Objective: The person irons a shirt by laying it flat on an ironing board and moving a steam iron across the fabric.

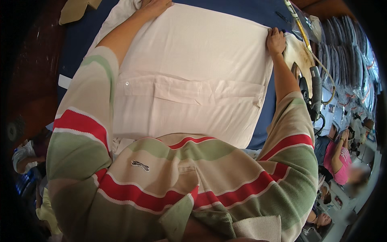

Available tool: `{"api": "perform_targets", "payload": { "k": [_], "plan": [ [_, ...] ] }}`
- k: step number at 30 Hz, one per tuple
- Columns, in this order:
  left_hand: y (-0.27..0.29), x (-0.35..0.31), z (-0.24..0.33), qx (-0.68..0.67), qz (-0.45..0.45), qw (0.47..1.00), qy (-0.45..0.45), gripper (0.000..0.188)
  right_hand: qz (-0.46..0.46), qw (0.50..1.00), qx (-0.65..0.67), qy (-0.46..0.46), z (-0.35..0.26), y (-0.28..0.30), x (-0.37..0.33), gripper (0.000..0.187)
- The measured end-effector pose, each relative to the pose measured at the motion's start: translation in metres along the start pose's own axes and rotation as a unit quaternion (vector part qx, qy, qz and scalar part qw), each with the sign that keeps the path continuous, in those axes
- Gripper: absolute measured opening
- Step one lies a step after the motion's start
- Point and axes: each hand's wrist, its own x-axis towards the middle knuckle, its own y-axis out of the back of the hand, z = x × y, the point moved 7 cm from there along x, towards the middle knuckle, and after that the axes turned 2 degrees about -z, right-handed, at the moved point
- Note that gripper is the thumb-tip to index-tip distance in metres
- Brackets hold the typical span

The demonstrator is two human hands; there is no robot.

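Lying flat on the blue tabletop [74,44], white garment [201,48]: likely light, soft, crease-prone; take by corners. Right hand [276,41]: fingers curled closed on garment's far-right corner. Left hand [155,7], garment's far-left: cannot tell grip.

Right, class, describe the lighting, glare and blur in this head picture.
Head view: soft light on the white cloth, with faint fold shadows; glare on the plastic-wrapped garments; deep gloom at far left; black, curved corners; a blurred patch on the person in pink.
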Motion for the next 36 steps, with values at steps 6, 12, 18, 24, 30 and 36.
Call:
{"api": "perform_targets", "payload": {
  "k": [6, 12, 18, 24, 30, 36],
  "plan": [
    [0.010, -0.042, 0.030, 0.033, 0.264, 0.962, 0.059, 0.030, 0.143, 0.967, 0.080, 0.194, -0.043, 0.049, -0.067, 0.054],
    [-0.023, -0.060, 0.046, 0.003, 0.095, 0.995, 0.026, 0.056, -0.057, 0.979, -0.105, 0.167, 0.030, 0.039, -0.112, 0.062],
    [0.006, -0.138, -0.048, 0.007, 0.207, 0.973, 0.106, 0.054, 0.023, 0.996, -0.078, 0.033, 0.189, 0.166, -0.102, 0.076],
    [-0.011, -0.197, -0.184, -0.048, 0.131, 0.945, 0.295, 0.040, -0.228, 0.948, 0.178, -0.133, 0.203, 0.147, -0.076, 0.049],
    [-0.003, -0.193, -0.206, -0.122, 0.103, 0.955, 0.251, 0.026, -0.120, 0.975, 0.107, 0.151, 0.068, 0.176, -0.087, 0.052],
    [-0.006, -0.152, -0.196, -0.034, 0.185, 0.964, 0.190, 0.023, -0.200, 0.934, 0.037, 0.295, -0.162, 0.156, -0.113, 0.054]
  ]
}}
